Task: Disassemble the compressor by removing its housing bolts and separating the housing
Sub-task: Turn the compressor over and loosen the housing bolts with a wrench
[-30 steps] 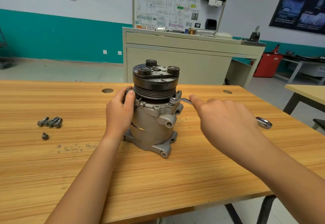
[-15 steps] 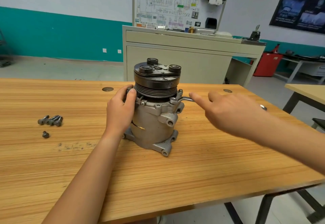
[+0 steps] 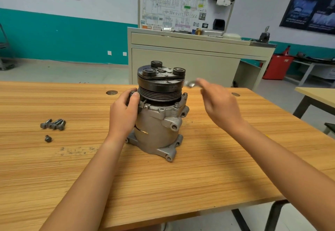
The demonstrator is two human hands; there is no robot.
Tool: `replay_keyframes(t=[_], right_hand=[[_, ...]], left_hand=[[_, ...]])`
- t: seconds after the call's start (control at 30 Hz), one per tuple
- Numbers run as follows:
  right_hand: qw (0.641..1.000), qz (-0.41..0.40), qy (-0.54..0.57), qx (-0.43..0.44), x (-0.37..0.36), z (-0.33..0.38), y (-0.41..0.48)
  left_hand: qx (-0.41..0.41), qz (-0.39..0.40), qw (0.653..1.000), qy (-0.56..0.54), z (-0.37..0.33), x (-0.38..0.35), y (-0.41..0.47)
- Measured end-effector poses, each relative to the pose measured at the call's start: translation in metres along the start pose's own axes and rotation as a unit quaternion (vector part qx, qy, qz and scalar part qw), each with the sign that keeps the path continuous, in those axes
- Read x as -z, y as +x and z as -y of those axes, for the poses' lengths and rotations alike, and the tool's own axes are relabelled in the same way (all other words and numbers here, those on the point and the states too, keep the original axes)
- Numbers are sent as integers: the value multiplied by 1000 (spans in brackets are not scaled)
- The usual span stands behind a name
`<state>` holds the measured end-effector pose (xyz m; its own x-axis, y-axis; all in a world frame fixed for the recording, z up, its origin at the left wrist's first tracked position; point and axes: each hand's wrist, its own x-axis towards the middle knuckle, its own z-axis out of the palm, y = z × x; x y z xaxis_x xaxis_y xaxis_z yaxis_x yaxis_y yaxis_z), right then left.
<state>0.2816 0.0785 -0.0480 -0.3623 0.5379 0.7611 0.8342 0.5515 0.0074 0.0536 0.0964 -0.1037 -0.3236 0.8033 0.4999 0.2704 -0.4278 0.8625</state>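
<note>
Compressor: where is it on your feed, and what holds it?

I have it standing upright in the middle of the table, pulley on top. The left hand has its fingers curled round the housing flange just under the pulley. I judge that is to brace the body against turning.

And the right?

The right hand hangs raised beside the pulley, apart from it, with a shiny metal tool at its fingertips. The hand is blurred, so I cannot tell whether the fingers clamp the tool. Housing bolts sit in the flange on that side, so I take it the tool is meant for them.

Loose parts?

A cluster of loose bolts and one short bolt lie well to the left, I'd say parked clear of the work. Dark grit speckles the wood-grain top near them.

The room?

It looks like a training workshop. A beige cabinet carries a wiring-diagram board behind the table, against a teal-banded wall. A red bin and a second table stand at the right.
</note>
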Motion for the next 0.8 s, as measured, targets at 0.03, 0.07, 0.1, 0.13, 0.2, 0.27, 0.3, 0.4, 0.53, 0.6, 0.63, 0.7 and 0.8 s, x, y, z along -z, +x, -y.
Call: replay_keyframes(t=[0.03, 0.07, 0.1, 0.13, 0.2, 0.27, 0.3, 0.4, 0.53, 0.6, 0.63, 0.7, 0.8], right_hand=[[999, -11, 18, -26, 12, 6, -4], [999, -14, 19, -37, 24, 13, -8], [999, 0, -5, -40, 36, 19, -12], [997, 43, -45, -43, 48, 26, -16], [971, 179, -149, -60, 65, 37, -20], [945, 256, -191, -73, 69, 42, -22], [939, 270, -198, -76, 69, 46, -21], [934, 278, -205, -87, 64, 57, -14], [906, 317, -262, -96, 65, 72, -8], [891, 344, -285, -84, 65, 84, -5], [886, 358, -283, -82, 64, 90, -3], [879, 380, -273, -90, 61, 102, 1], [873, 393, -279, -74, 55, 110, -2]], left_hand=[[-3, -3, 1000, 2, 1, -1, 0], [-5, -4, 1000, 2, 1, -1, 0], [-6, -6, 1000, 1, 1, -2, 0], [-7, -6, 1000, -1, 1, -2, -1], [-11, -7, 1000, 1, 1, -2, -1], [-11, -9, 1000, 5, 1, -2, -1], [-9, -10, 1000, 7, 1, -2, -1], [-2, -7, 1000, 11, 2, -1, 0], [-1, -5, 1000, 8, 1, -1, -1], [0, -9, 1000, 6, 1, -1, 0], [0, -11, 1000, 4, 2, -2, 0], [-4, -8, 1000, 3, 2, -2, -1], [-4, -4, 1000, -3, 0, -2, -1]])
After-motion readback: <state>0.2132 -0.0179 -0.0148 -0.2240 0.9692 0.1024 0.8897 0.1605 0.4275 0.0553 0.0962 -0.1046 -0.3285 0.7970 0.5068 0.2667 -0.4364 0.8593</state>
